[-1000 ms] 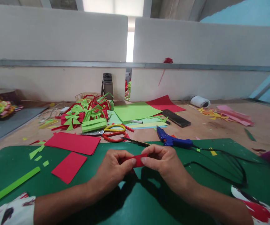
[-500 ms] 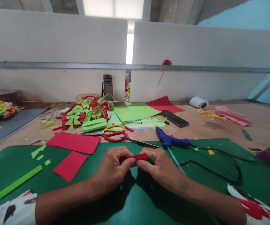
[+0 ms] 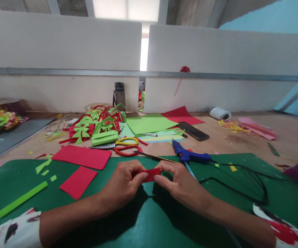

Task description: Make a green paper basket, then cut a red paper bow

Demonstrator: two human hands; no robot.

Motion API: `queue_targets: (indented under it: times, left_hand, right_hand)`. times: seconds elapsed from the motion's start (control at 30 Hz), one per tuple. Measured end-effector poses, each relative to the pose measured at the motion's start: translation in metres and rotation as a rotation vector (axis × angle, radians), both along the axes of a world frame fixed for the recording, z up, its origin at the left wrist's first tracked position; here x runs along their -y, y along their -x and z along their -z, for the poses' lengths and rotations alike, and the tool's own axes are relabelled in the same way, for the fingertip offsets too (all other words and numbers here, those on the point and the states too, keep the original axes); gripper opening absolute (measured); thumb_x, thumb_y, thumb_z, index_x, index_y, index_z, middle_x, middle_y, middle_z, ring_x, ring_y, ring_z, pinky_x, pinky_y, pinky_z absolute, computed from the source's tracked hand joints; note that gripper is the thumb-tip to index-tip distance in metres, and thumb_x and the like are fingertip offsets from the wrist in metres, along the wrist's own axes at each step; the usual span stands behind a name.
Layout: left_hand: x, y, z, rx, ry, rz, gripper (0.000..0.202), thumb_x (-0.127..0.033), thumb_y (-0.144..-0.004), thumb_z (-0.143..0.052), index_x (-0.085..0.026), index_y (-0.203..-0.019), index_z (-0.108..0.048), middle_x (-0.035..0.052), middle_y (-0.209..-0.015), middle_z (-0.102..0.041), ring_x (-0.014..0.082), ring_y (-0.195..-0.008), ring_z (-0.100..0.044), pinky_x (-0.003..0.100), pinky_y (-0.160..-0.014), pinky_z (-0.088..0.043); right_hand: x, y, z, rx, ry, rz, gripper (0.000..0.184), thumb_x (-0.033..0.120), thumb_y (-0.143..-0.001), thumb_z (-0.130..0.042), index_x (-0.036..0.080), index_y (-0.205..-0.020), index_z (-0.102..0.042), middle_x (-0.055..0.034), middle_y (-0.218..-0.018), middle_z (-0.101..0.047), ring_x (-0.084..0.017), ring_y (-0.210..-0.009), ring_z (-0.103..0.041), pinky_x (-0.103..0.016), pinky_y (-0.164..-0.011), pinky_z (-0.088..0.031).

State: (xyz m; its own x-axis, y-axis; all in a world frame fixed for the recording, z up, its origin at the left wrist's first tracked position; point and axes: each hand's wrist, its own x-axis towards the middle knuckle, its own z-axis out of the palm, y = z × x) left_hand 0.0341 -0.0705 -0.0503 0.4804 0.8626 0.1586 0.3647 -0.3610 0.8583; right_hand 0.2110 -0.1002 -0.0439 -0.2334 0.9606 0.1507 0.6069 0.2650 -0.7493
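A small folded piece of red paper point(image 3: 152, 174) is held above the green mat point(image 3: 149, 220) between my two hands. My left hand point(image 3: 125, 182) pinches its left end, the thumb in front and the fingers curled behind. At the other end my right hand point(image 3: 178, 179) grips it between thumb and bent forefinger. Just beyond my fingers lie scissors point(image 3: 126, 151) with red and yellow handles and a thin dark pencil-like stick point(image 3: 156, 157). Left of my hands are a red paper square point(image 3: 78, 182), a stack of red paper strips point(image 3: 83, 157) and a green paper strip point(image 3: 22, 199).
A blue glue gun point(image 3: 190, 154) lies beyond my right hand, its black cable looping right. Farther back are a phone point(image 3: 194, 131), green paper sheets point(image 3: 149, 123), a heap of red and green paper pieces point(image 3: 95, 124) and a bottle point(image 3: 119, 94). White panels point(image 3: 61, 44) stand behind.
The red paper now shows a flatter, wider face between my fingers. My right thumb has shifted slightly right, away from the left thumb.
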Motion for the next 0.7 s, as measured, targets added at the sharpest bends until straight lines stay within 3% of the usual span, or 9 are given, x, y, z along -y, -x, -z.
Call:
queue_targets:
  times: [0.13, 0.27, 0.5, 0.7]
  left_hand:
    - [-0.001, -0.001, 0.004, -0.004, 0.029, 0.037, 0.019, -0.025, -0.077, -0.053, -0.014, -0.063, -0.059, -0.0001, -0.062, -0.053, 0.0117, -0.058, -0.045, 0.023, -0.053, -0.033]
    - [-0.003, -0.003, 0.01, 0.014, 0.108, 0.045, 0.016, -0.019, -0.071, -0.056, -0.013, -0.055, -0.057, -0.0018, -0.058, -0.048, 0.0098, -0.054, -0.042, 0.022, -0.049, -0.03]
    - [-0.004, -0.002, 0.011, -0.028, 0.109, 0.01, 0.014, -0.019, -0.068, -0.053, -0.013, -0.062, -0.064, -0.0009, -0.058, -0.052, 0.0102, -0.053, -0.044, 0.021, -0.048, -0.031]
    - [-0.008, 0.002, 0.003, 0.006, 0.122, -0.011, 0.015, -0.023, -0.071, -0.055, -0.013, -0.063, -0.062, -0.0027, -0.053, -0.048, 0.0091, -0.05, -0.039, 0.02, -0.046, -0.03]
  right_hand:
    - [0.002, 0.004, 0.001, -0.014, -0.041, 0.004, 0.016, 0.019, -0.083, -0.053, 0.018, -0.068, -0.058, 0.0019, -0.067, -0.058, -0.013, -0.065, -0.052, -0.024, -0.062, -0.037]
    - [0.004, 0.008, 0.006, 0.025, -0.107, 0.001, 0.015, 0.018, -0.083, -0.054, 0.017, -0.069, -0.058, 0.0, -0.069, -0.058, -0.014, -0.067, -0.052, -0.025, -0.063, -0.038]
    - [0.003, 0.007, 0.013, 0.097, -0.387, -0.084, 0.017, 0.016, -0.086, -0.049, 0.016, -0.07, -0.055, -0.0028, -0.069, -0.057, -0.016, -0.068, -0.05, -0.029, -0.066, -0.038]
    - [-0.002, -0.002, 0.011, 0.1, -0.362, 0.028, 0.015, 0.017, -0.086, -0.05, 0.017, -0.072, -0.056, -0.0011, -0.068, -0.057, -0.015, -0.065, -0.05, -0.028, -0.063, -0.037]
